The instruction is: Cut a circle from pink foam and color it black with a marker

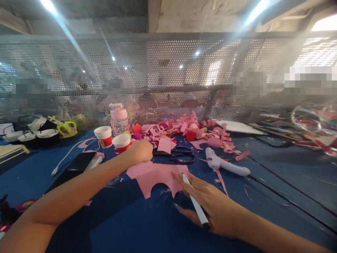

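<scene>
A piece of pink paper [158, 173] with curved cut-outs along its near edge lies on the blue table. My right hand [210, 200] rests on its right part, with a white marker [196, 202] held between thumb and fingers. The marker's black end points toward me. Beyond the paper, my left hand [142, 151] is curled closed; its fingertips and anything in them are hidden. Dark-handled scissors [183, 154] lie just right of that hand. A red and white paper cup [121, 142] is close on its left, and a second paper cup [103, 136] stands behind.
Pink paper scraps [181, 126] with coloured pompoms are heaped at the back. A white glue gun [226, 165] lies right, its cord trailing off. A clear pink-lidded bottle [119, 117], a black phone [79, 165] and a white cable [67, 156] are left. A perforated metal screen [173, 73] stands behind.
</scene>
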The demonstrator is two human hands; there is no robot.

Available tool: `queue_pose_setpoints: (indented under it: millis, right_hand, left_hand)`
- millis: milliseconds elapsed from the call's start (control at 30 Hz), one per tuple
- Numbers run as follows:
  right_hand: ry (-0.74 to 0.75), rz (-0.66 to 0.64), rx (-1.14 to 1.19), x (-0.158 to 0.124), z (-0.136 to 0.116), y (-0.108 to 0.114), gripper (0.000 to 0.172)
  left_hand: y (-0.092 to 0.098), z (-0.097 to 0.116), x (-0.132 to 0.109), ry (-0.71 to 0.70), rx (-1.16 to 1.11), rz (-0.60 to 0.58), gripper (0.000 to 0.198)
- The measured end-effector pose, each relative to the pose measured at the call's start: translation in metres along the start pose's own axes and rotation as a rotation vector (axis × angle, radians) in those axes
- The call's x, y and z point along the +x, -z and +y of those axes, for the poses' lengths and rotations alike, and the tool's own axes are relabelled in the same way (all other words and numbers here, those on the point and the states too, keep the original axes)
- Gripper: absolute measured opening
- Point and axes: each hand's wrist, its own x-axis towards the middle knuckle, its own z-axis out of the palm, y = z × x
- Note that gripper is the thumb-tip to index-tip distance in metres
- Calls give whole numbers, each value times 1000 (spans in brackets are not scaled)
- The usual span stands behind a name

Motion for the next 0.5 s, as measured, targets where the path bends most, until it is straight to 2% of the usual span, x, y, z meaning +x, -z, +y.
queue_pose_setpoints:
  millis: [167,300,400,500]
  right_hand:
    - [173,34,34,-2,-10,4,58]
    - [192,57,73,-3,-11,4,61]
    - [175,59,66,-3,-8,2,63]
    - [139,47,51,-3,-5,0,62]
  left_hand:
    - [-4,1,3,-45,-42,-17,28]
    - [-9,3,5,-65,-76,6,27]
    - [-2,3,1,16,-68,111,44]
    - [14,-5,-8,156,-12,298,59]
